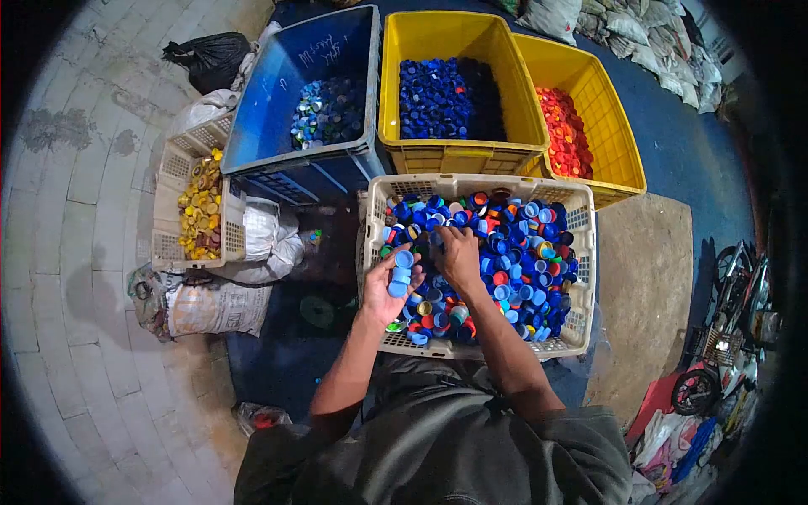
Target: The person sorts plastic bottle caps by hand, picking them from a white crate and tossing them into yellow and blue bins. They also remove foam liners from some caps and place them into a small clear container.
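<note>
A beige plastic crate (582, 278) in front of me holds a mix of bottle caps (526, 278), mostly blue, with some red, orange, green and white ones. My left hand (389, 288) is over the crate's left side, palm up, its fingers curled around several light blue caps (401, 273). Near the middle of the crate, my right hand (459, 257) reaches down into the caps with bent fingers. A blue cap shows by its fingertips, but whether it is gripped is hard to tell.
Behind the crate stand a blue bin (252, 126) and two yellow bins (463, 25) (610, 101) with sorted caps. A smaller crate (172, 168) of yellow caps is at left, above a sack (220, 307). Cardboard (644, 278) lies at right, near a bicycle (697, 389).
</note>
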Demonstrator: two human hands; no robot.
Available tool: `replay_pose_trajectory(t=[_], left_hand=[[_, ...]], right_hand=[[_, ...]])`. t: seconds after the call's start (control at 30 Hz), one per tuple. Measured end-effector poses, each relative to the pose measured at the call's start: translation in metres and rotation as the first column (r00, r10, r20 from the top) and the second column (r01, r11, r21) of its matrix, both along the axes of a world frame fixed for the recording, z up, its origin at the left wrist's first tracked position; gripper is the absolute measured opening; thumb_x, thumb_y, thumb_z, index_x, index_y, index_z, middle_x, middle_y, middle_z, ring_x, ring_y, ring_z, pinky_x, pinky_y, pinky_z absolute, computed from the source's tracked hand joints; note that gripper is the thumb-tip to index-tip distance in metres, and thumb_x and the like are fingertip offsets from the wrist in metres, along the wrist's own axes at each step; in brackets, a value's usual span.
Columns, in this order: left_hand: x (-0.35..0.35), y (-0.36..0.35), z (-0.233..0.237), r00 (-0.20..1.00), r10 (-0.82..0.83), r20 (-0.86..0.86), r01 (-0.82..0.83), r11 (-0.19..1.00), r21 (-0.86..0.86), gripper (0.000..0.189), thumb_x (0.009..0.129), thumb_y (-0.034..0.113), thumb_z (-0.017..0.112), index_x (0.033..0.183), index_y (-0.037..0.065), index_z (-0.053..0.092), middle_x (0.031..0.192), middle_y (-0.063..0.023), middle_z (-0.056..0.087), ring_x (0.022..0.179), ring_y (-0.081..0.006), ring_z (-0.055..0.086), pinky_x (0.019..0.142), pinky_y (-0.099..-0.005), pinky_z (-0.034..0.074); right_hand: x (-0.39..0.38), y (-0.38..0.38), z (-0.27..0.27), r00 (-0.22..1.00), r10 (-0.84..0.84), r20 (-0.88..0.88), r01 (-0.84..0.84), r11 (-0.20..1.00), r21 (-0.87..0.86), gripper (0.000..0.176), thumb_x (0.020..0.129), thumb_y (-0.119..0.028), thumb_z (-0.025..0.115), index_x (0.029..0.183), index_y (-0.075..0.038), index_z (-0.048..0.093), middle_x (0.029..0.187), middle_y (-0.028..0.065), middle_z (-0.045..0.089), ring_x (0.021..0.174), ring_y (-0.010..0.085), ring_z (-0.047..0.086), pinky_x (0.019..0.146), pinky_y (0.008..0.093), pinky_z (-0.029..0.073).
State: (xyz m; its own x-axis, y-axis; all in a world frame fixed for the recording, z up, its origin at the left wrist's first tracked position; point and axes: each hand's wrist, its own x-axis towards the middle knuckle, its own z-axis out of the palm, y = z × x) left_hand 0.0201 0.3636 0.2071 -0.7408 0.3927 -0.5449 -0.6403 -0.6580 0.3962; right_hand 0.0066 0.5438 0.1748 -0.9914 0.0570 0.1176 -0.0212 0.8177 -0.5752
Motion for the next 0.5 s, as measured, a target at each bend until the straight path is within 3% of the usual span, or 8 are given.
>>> replay_pose_trajectory(t=[0.1,0.17,0.23,0.3,0.4,0.43,0.5], left_hand=[[-0.003,0.005,0.004,0.996,0.092,0.007,-0.092,0.995,0.033,0.035,0.095,0.022,0.049,0.126,0.007,0.054,0.108,-0.0108,0.063,0.095,-0.0236,0.062,0.089,-0.0412,0.051],[-0.005,0.007,0.001,0.990,0.140,0.018,-0.141,0.989,0.051,0.035,0.097,0.023,0.048,0.127,0.007,0.053,0.108,-0.0109,0.062,0.097,-0.0250,0.062,0.093,-0.0415,0.049],[-0.007,0.009,-0.001,0.983,0.184,0.018,-0.185,0.979,0.084,0.036,0.098,0.023,0.045,0.130,0.007,0.053,0.109,-0.0109,0.061,0.100,-0.0251,0.060,0.095,-0.0409,0.048],[-0.008,0.011,-0.005,0.976,0.215,-0.021,-0.213,0.974,0.071,0.038,0.100,0.028,0.043,0.130,0.007,0.052,0.109,-0.0094,0.059,0.105,-0.0256,0.059,0.096,-0.0403,0.047],[-0.010,0.021,-0.009,0.953,0.302,-0.037,-0.302,0.953,-0.010,0.040,0.101,0.031,0.042,0.129,0.005,0.052,0.106,-0.0076,0.059,0.107,-0.0255,0.058,0.095,-0.0402,0.047],[-0.010,0.023,-0.005,0.954,0.299,-0.021,-0.300,0.953,-0.049,0.041,0.101,0.032,0.043,0.130,0.004,0.051,0.106,-0.0067,0.058,0.110,-0.0244,0.058,0.095,-0.0399,0.046],[-0.009,0.028,0.004,0.957,0.286,-0.053,-0.291,0.949,-0.120,0.041,0.101,0.032,0.042,0.129,0.004,0.051,0.107,-0.0063,0.057,0.110,-0.0234,0.058,0.095,-0.0395,0.046]], right_hand=[[0.002,0.000,0.001,0.981,-0.056,-0.186,0.041,0.996,-0.080,0.039,0.077,-0.015,0.071,0.114,-0.006,0.062,0.098,0.0129,0.065,0.085,0.0272,0.057,0.073,0.0395,0.045],[0.009,-0.009,0.022,0.984,-0.175,-0.017,0.147,0.874,-0.462,0.036,0.083,-0.017,0.069,0.116,-0.005,0.062,0.091,0.0098,0.065,0.076,0.0191,0.055,0.067,0.0333,0.044],[0.019,-0.015,0.027,0.970,-0.169,0.178,0.244,0.587,-0.772,0.034,0.088,-0.019,0.066,0.118,-0.005,0.061,0.087,0.0063,0.064,0.071,0.0123,0.052,0.064,0.0279,0.043],[0.034,-0.019,0.023,0.944,-0.033,0.328,0.329,0.170,-0.929,0.034,0.092,-0.020,0.063,0.121,-0.004,0.059,0.085,0.0025,0.062,0.068,0.0070,0.049,0.061,0.0233,0.042],[0.050,-0.038,0.025,0.897,0.023,0.441,0.436,0.109,-0.893,0.034,0.093,-0.018,0.061,0.123,-0.001,0.057,0.087,0.0003,0.061,0.070,0.0054,0.050,0.063,0.0225,0.042],[0.053,-0.042,0.031,0.903,0.066,0.425,0.404,0.208,-0.891,0.040,0.089,-0.021,0.067,0.120,0.001,0.056,0.093,0.0057,0.063,0.077,0.0101,0.056,0.068,0.0266,0.047],[0.052,-0.055,0.020,0.953,-0.057,0.299,0.291,0.452,-0.843,0.045,0.085,-0.024,0.071,0.119,0.002,0.056,0.097,0.0105,0.064,0.083,0.0157,0.059,0.074,0.0309,0.048]])
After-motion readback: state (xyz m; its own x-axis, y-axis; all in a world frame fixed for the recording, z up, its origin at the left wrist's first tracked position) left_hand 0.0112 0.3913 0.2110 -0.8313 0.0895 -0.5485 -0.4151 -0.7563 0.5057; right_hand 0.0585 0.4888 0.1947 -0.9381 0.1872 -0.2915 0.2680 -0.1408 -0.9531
